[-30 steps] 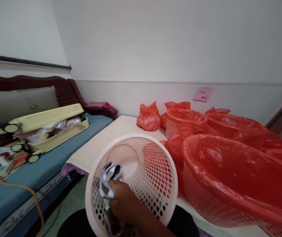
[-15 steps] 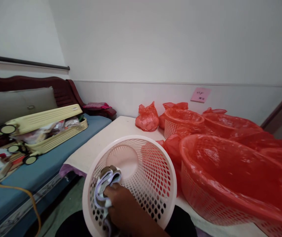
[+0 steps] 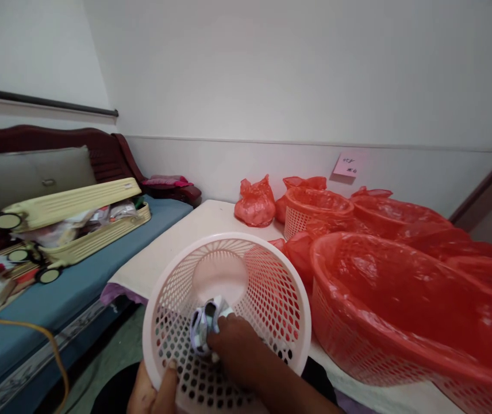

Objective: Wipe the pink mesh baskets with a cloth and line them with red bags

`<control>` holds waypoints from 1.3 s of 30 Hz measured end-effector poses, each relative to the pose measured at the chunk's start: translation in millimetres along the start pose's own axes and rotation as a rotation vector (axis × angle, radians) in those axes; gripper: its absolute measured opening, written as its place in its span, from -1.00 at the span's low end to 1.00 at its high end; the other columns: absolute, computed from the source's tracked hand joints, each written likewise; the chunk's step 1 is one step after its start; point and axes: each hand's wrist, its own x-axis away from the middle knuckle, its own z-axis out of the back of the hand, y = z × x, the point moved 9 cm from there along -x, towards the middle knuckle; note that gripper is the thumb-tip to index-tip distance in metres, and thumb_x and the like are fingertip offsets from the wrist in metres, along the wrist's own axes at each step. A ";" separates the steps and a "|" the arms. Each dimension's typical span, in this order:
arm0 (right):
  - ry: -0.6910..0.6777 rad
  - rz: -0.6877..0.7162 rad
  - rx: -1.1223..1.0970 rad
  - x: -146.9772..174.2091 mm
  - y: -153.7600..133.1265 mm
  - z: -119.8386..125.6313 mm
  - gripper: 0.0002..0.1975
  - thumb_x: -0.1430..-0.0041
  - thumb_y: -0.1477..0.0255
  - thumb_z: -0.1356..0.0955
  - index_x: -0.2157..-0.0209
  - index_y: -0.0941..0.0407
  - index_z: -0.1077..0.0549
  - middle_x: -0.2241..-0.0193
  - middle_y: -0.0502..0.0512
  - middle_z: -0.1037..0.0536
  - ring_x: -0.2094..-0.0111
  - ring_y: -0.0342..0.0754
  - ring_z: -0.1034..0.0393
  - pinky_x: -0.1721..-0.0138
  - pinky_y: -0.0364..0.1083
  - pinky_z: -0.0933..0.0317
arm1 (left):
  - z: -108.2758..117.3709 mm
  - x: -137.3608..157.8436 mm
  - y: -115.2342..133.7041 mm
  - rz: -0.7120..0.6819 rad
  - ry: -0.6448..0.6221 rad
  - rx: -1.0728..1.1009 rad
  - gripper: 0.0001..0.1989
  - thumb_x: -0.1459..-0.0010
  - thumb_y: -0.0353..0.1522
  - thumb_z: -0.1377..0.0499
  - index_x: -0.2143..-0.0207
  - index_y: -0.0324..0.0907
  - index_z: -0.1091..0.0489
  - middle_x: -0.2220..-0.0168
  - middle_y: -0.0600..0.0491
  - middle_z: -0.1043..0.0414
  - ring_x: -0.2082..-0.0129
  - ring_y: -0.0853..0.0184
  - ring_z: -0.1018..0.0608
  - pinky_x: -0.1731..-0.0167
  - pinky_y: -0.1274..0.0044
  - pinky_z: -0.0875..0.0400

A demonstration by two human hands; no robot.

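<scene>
Right hand [image 3: 239,353] clamped on crumpled white-and-dark cloth [image 3: 206,325], inside pale pink perforated plastic basket [image 3: 272,287], against its lower wall. Left hand [image 3: 153,391] grips basket's near rim, thumb over edge. Red-bag-lined basket [image 3: 401,310] just beside at right; cream table [image 3: 185,236] open at left.

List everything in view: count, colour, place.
basket: 1, pale pink, tilted at the near table edge
cloth: 1, white and grey, inside the basket
lined baskets: at least 3, red liners, right on table
bag: 1, red, knotted, far table end
table: 1, cream, centre
suitcase: 1, yellow, half open on sofa
sofa: 1, blue seat, left
note: 1, pink, on wall
left hand: grips basket rim
right hand: holds cloth
</scene>
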 end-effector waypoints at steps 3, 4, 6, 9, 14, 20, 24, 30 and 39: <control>-0.002 0.093 -0.143 9.6 -10.2 5.4 -0.69 -0.04 0.48 -0.34 0.13 0.07 -0.52 0.19 0.15 -0.56 0.19 0.03 -0.44 0.20 -0.10 -0.26 | 0.8 -6.4 8.6 -0.043 -0.025 -0.005 -0.44 -0.05 -0.11 -0.14 -0.06 -0.19 -0.30 0.15 -0.04 -0.57 0.13 0.11 -0.58 0.20 0.43 -0.48; -0.001 0.135 -0.195 12.9 -15.1 6.9 -0.68 -0.04 0.46 -0.35 0.11 0.04 -0.51 0.17 0.12 -0.55 0.18 0.00 -0.43 0.20 -0.13 -0.26 | 2.2 -8.1 14.6 -0.072 -0.021 -0.013 -0.48 -0.05 -0.12 -0.14 -0.03 -0.19 -0.32 0.15 -0.03 -0.57 0.10 0.12 -0.57 0.16 0.43 -0.46; -0.013 0.176 -0.220 18.0 -20.7 6.7 -0.73 -0.08 0.41 -0.36 0.14 0.03 -0.53 0.17 0.11 -0.56 0.18 0.00 -0.43 0.20 -0.13 -0.26 | 4.6 -11.5 28.0 -0.128 -0.015 -0.036 -0.54 -0.05 -0.14 -0.14 0.03 -0.17 -0.35 0.16 -0.01 -0.57 0.09 0.13 -0.55 0.12 0.45 -0.44; -0.076 0.105 -0.012 21.4 -15.1 0.6 -0.82 -0.13 0.44 -0.35 0.25 0.14 -0.57 0.28 0.21 -0.58 0.21 0.09 -0.44 0.24 -0.04 -0.29 | 9.3 -18.5 46.3 -0.179 0.002 -0.102 -0.56 -0.08 -0.13 -0.11 0.04 -0.14 -0.37 0.17 0.02 -0.56 0.13 0.16 -0.56 0.15 0.46 -0.43; -0.113 0.150 0.165 27.9 -19.6 -3.1 -0.85 -0.15 0.35 -0.36 0.33 0.12 -0.54 0.36 0.13 -0.55 0.31 0.08 -0.45 0.35 -0.03 -0.31 | 12.3 -33.8 74.1 -0.272 -0.030 -0.131 -0.53 -0.10 -0.12 -0.10 -0.03 -0.11 -0.35 0.09 0.04 -0.54 0.11 0.19 -0.54 0.14 0.50 -0.39; -0.016 0.236 0.195 24.9 -42.2 -17.2 -0.81 -0.19 0.26 -0.33 0.26 0.05 -0.52 0.31 0.10 -0.56 0.31 0.08 -0.46 0.48 -0.08 -0.29 | 10.4 -47.5 111.3 -0.415 -0.077 -0.239 -0.56 -0.09 -0.12 -0.10 0.03 -0.10 -0.42 0.23 0.09 -0.57 0.21 0.24 -0.57 0.23 0.56 -0.40; -0.025 0.176 0.189 27.0 -37.0 -18.4 -0.79 -0.21 0.28 -0.32 0.30 0.08 -0.55 0.34 0.17 -0.57 0.29 0.12 -0.46 0.38 0.02 -0.35 | 5.4 -48.8 130.4 -0.489 -0.114 -0.310 -0.60 -0.13 -0.14 -0.07 0.03 -0.08 -0.42 0.25 0.12 -0.58 0.26 0.28 -0.58 0.27 0.60 -0.37; -0.083 -0.024 0.271 40.5 5.3 -0.4 -0.88 -0.11 0.49 -0.37 0.41 0.19 -0.57 0.42 0.23 -0.56 0.27 0.17 -0.43 0.25 0.15 -0.32 | -5.9 -48.6 151.1 -0.599 -0.201 -0.367 -0.55 -0.20 -0.17 -0.04 -0.09 -0.14 -0.34 0.21 0.09 -0.58 0.24 0.29 -0.59 0.25 0.61 -0.35; 0.355 0.253 0.313 57.4 -29.2 -8.6 -0.79 -0.02 0.24 -0.44 0.47 0.06 -0.43 0.54 0.00 -0.46 0.51 -0.02 -0.35 0.52 -0.08 -0.20 | -15.7 -60.2 164.6 -0.585 -0.271 -0.442 -0.59 -0.21 -0.19 0.01 -0.06 -0.11 -0.34 0.16 0.08 -0.55 0.22 0.28 -0.56 0.21 0.56 -0.32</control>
